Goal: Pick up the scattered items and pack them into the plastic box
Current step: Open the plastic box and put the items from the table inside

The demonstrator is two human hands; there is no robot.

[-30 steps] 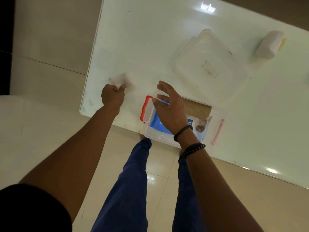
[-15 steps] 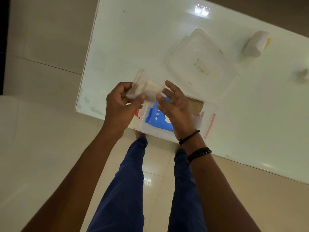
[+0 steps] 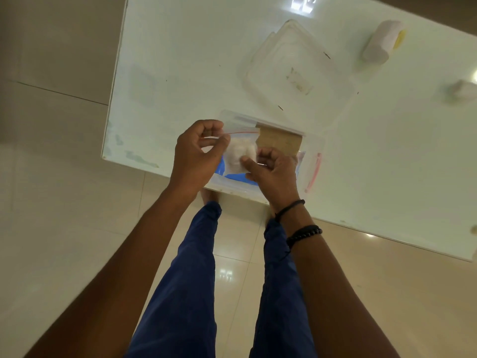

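- Near: left hand (image 3: 197,153) and right hand (image 3: 273,171) both up over the plastic box (image 3: 313,151), which sits at the near table edge.
- Both are pinched on one item, a small clear zip bag (image 3: 241,148) with a red seal line and white stuff inside. Left thumb and fingers clamp the bag's left top corner; right thumb presses its lower right side, fingers curled behind it.
- The bag hangs just above the box's left half. Can't tell if it touches anything inside.
- Box contents: something blue (image 3: 233,175) on the bottom, a brown cardboard piece (image 3: 280,142) at the far side. Pink latch on the right end.
- Step, as I read it: placing this bag into the box.
- Next move calls for lowering it flat onto the blue thing, clear of the cardboard, then letting go with both hands.
- Farther: clear lid (image 3: 291,65) lies flat on the table (image 3: 180,60), just beyond the box.
- Far right: white roll with a yellow end (image 3: 379,43) and a small white object (image 3: 463,90) at the frame edge, well apart from the box. Those look like the remaining pickups.
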